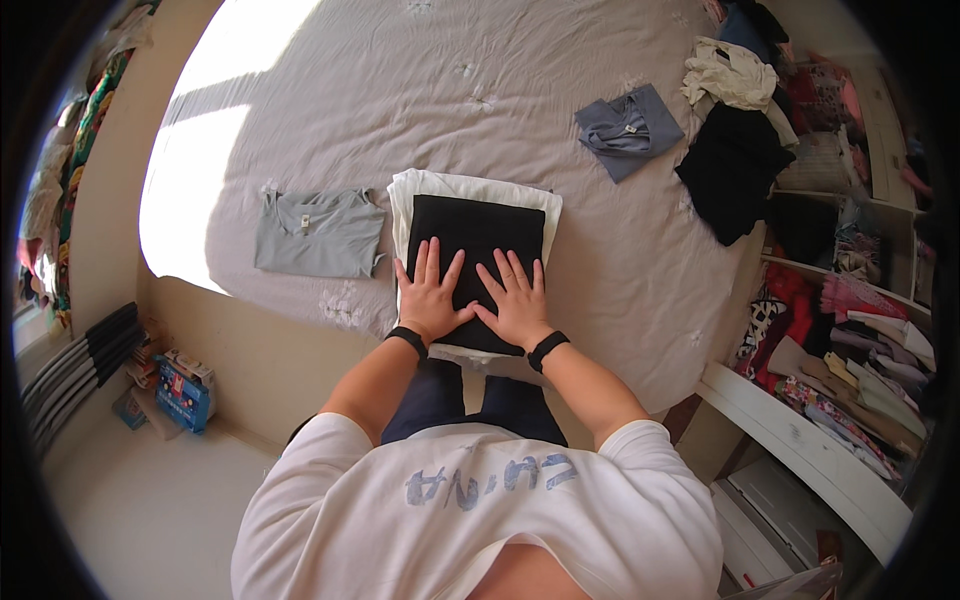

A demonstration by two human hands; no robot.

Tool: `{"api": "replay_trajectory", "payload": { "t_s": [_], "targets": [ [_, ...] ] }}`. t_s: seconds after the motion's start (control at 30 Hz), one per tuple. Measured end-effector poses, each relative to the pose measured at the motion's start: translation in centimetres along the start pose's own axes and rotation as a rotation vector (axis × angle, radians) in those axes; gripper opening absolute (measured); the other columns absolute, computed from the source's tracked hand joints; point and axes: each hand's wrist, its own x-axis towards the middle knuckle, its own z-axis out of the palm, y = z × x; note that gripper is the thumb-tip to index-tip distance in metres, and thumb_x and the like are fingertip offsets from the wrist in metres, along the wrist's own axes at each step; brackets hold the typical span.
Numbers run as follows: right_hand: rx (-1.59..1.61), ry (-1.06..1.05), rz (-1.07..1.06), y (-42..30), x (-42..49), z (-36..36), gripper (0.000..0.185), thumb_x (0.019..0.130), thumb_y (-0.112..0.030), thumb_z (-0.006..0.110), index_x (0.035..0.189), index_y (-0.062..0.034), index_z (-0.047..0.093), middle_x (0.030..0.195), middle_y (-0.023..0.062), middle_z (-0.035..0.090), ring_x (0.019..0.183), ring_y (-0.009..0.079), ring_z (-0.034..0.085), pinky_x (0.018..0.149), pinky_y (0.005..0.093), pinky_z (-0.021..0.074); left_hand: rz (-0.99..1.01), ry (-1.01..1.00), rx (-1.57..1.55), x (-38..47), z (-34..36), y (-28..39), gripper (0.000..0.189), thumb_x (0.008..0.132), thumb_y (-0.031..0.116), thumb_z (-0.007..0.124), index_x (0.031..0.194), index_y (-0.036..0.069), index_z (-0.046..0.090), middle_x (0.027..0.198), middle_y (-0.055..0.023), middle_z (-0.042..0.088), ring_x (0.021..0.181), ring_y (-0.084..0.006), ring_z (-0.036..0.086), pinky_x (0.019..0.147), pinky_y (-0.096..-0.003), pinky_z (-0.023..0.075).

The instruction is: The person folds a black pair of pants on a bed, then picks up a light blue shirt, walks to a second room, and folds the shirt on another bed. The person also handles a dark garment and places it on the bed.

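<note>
A folded black garment (480, 225) lies on top of folded white cloth (480, 184) at the bed's near edge. My left hand (433, 294) rests flat on its left part, fingers spread. On its right part lies my right hand (516, 298), palm down, with the two thumbs touching or nearly so. Neither hand grips anything. To the left is a folded grey-green shirt (322, 236). A folded blue-grey shirt (630, 131) sits farther back on the right, beside a black garment (731, 172) and a crumpled cream garment (731, 75).
The bed (600, 315) has a wrinkled, flowered sheet. Open shelving (810, 450) along the right holds many clothes (855, 360). At the lower left, a blue box (182, 397) stands on the floor near stacked grey and black items (82, 367).
</note>
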Motion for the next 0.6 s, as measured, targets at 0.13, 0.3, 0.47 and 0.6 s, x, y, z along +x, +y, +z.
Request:
{"api": "replay_trajectory", "payload": {
  "t_s": [0.13, 0.3, 0.47, 0.6],
  "targets": [
    [0.069, 0.077, -0.081, 1.8, 0.1, 2.2, 0.068, 0.082, -0.048, 0.060, 0.143, -0.0291, 0.038, 0.154, 0.0087, 0.024, 0.142, 0.0284, 0.021, 0.112, 0.0592, 0.0089, 0.023, 0.067, -0.024, 0.1, 0.7, -0.2, 0.083, 0.073, 0.058, 0.061, 0.145, 0.023, 0.037, 0.153, -0.0203, 0.019, 0.143, -0.0350, 0.018, 0.104, -0.0699, 0.0155],
    [0.061, 0.132, -0.102, 2.3, 0.1, 2.9, 0.067, 0.082, -0.043, 0.061, 0.143, -0.0298, 0.038, 0.153, 0.0086, 0.024, 0.141, 0.0300, 0.023, 0.111, 0.0605, 0.0115, 0.043, 0.075, -0.016, -0.1, 0.8, -0.2, 0.076, 0.078, 0.054, 0.058, 0.144, 0.023, 0.037, 0.153, -0.0222, 0.018, 0.142, -0.0369, 0.017, 0.106, -0.0667, 0.0165],
    [0.002, 0.135, -0.093, 1.9, 0.0, 2.6, 0.063, 0.086, -0.039, 0.058, 0.145, -0.0284, 0.035, 0.154, 0.0078, 0.023, 0.142, 0.0290, 0.022, 0.112, 0.0586, 0.0128, 0.056, 0.129, 0.008, -0.2, 0.1, -0.2, 0.059, 0.089, 0.045, 0.052, 0.144, 0.027, 0.038, 0.154, -0.0160, 0.020, 0.143, -0.0309, 0.018, 0.107, -0.0640, 0.0197],
    [-0.043, 0.008, 0.003, 0.7, -0.5, 0.6, 0.064, 0.089, -0.039, 0.055, 0.147, -0.0271, 0.030, 0.155, 0.0080, 0.020, 0.143, 0.0285, 0.019, 0.113, 0.0570, 0.0124, 0.079, 0.125, -0.019, -2.8, -1.1, -1.4, 0.051, 0.094, 0.035, 0.048, 0.144, 0.029, 0.037, 0.154, -0.0127, 0.022, 0.142, -0.0294, 0.021, 0.111, -0.0559, 0.0182]
  ]
}}
